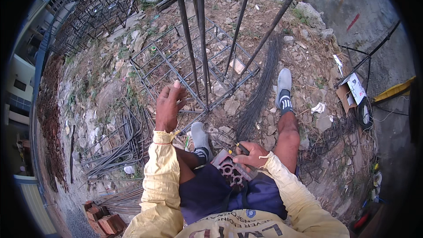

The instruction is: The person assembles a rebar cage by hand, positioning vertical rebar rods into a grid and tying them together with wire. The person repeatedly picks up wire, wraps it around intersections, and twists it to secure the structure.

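My left hand (167, 105) is raised over the ground, left of the upright steel bars (203, 48). Its fingers are loosely bent and apart, with nothing visible in them. Close to my lap, my right hand (251, 155) is closed around a dark-handled hand tool (240, 149) with a yellow part; its jaws cannot be made out. Beneath that hand is a greyish-pink block (230, 169) with round cut-out patterns, in front of my dark blue shorts. The uprights rise from a flat grid of tied rebar (165, 61) on the ground.
A bundle of thin dark wires (261, 90) lies between the grid and my right foot (284, 83). Bent rebar (121, 143) is heaped at left, with red bricks (105, 220) below. Rubble covers the ground. At right stand a cardboard box (347, 97) and a grey wall (370, 22).
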Demonstrator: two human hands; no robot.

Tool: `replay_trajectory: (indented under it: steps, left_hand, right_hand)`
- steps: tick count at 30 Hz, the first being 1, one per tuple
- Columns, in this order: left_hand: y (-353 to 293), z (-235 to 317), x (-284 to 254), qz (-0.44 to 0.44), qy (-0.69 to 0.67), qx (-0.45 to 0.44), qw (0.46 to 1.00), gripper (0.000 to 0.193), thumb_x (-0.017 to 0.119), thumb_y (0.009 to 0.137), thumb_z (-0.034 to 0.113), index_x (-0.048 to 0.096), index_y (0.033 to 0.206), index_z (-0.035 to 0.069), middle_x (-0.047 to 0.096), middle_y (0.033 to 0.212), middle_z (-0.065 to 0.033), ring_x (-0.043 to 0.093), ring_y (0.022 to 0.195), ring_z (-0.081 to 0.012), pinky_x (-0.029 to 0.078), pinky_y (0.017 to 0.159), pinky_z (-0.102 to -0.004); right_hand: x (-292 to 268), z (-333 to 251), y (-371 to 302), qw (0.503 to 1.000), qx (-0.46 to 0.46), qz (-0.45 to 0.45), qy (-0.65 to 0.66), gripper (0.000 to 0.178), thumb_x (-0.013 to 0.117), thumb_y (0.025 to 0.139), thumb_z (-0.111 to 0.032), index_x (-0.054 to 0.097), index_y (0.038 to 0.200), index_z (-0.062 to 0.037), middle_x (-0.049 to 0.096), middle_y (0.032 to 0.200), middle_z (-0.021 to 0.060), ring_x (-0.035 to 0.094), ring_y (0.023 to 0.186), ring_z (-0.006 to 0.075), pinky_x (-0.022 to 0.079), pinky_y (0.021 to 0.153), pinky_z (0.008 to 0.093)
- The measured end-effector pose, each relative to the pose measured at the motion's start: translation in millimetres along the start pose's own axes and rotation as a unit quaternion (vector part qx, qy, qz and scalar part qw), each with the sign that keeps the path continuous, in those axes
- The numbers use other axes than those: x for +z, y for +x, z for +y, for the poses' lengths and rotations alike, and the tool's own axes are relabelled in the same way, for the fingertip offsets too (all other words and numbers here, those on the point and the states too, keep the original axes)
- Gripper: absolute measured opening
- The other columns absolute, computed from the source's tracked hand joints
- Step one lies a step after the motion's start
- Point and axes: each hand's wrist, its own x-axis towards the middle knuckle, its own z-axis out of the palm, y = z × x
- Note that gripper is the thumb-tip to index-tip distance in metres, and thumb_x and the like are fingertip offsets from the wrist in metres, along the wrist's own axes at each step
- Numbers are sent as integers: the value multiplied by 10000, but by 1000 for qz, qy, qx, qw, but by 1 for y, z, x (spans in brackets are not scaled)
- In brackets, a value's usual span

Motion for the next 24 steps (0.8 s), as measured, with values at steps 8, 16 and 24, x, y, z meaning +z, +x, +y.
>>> replay_trajectory:
  steps: [8,16,24]
  left_hand:
    - [-162,-121,28,-351,-267,-54,896,759,222,991,638,521,1293,10,614,1175,-113,528,1169,-214,338,1045,-385]
    - [-193,-107,32,23,-425,-190,885,281,514,1015,337,571,948,71,333,598,70,310,484,-55,306,473,-231]
    - [-176,-65,-4,42,-586,-125,800,251,501,1018,301,571,938,73,360,577,82,301,444,-48,274,407,-216]
  right_hand:
    - [28,-5,-68,980,19,-55,192,280,697,896,-231,493,939,-44,601,666,83,574,481,136,464,445,263]
    - [-2,19,-69,812,-166,207,-520,308,616,914,-309,655,1087,-58,661,918,136,628,915,371,493,797,437]
    - [-46,46,-26,833,3,135,-536,314,566,895,-268,628,1199,-227,702,1002,136,667,931,352,511,777,466]
